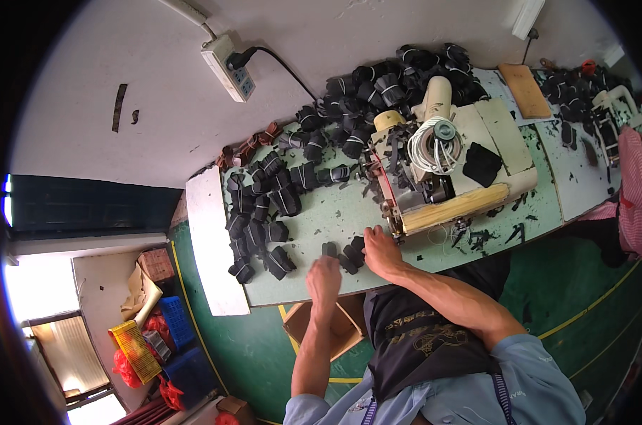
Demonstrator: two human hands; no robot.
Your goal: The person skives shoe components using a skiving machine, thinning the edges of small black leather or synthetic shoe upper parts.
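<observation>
On the pale green table, my left hand (324,278) is closed and slightly blurred, with a small dark piece (329,249) at its fingertips. My right hand (381,251) has its fingers curled in at the front left corner of a cream industrial sewing machine (470,152). Small stacks of black pieces (352,253) lie between the two hands, right beside my right fingers. What those fingers hold, if anything, is hidden. Tied bundles of black pieces (254,212) sit to the left of my hands.
More black bundles (388,88) pile up behind the machine, near a few brown ones (257,142). Coiled white cord (434,145) rests on the machine. Below the table edge stands an open cardboard box (346,329). A person in a pink sleeve (636,191) is at the right.
</observation>
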